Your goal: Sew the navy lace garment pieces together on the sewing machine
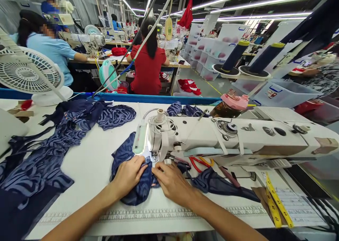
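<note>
A navy patterned fabric piece (137, 190) lies in front of the needle area of a white sewing machine (196, 130). My left hand (129, 174) is closed on this fabric, thumb and fingers pinching it just left of the presser foot (155, 155). Close to the foot on the right, my right hand (169, 179) has its fingers pressed together on the fabric's edge, where a small part shows between the hands. The machine's lamp lights the spot in front of the fingertips.
More navy fabric (55, 149) is heaped at the left. Red-handled scissors (196, 163), a dark cloth strip (219, 182) and a yellow measuring tape (275, 202) lie at the right. A fan (29, 71) stands back left; people sit at machines beyond.
</note>
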`<state>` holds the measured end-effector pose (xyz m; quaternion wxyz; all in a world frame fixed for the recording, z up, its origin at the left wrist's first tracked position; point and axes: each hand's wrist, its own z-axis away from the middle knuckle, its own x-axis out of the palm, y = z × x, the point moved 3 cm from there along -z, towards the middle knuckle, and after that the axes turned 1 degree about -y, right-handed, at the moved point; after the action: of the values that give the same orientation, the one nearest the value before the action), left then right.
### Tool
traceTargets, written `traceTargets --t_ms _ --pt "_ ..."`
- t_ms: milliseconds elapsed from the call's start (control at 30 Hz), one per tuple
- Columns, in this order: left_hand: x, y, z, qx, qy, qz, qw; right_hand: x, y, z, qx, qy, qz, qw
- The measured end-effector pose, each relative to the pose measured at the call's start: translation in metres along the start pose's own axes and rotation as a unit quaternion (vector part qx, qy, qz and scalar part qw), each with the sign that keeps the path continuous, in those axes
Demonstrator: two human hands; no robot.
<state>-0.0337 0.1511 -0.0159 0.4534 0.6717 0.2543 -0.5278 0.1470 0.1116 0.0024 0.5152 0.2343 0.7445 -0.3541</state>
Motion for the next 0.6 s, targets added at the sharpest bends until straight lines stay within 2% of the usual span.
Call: traceTargets --t_ms 133,267,400,600 --pt "0.0 0.006 0.023 -0.028 -0.003 0.047 0.998 0.007 -0.011 0.006 -0.036 0.003 -0.024 0.999" --pt "-0.005 0.01 0.022 -0.089 0.011 0.148 0.985 0.012 -0.019 0.012 -0.036 0.036 -0.038 0.998" --pt "-0.006 0.013 0.011 -0.144 -0.026 0.119 0.982 0.015 -0.02 0.015 -0.024 0.05 -0.029 0.998" --pt "-0.009 0.012 0.003 -0.154 -0.043 0.084 0.984 0.014 -0.019 0.014 -0.024 0.051 -0.035 0.998"
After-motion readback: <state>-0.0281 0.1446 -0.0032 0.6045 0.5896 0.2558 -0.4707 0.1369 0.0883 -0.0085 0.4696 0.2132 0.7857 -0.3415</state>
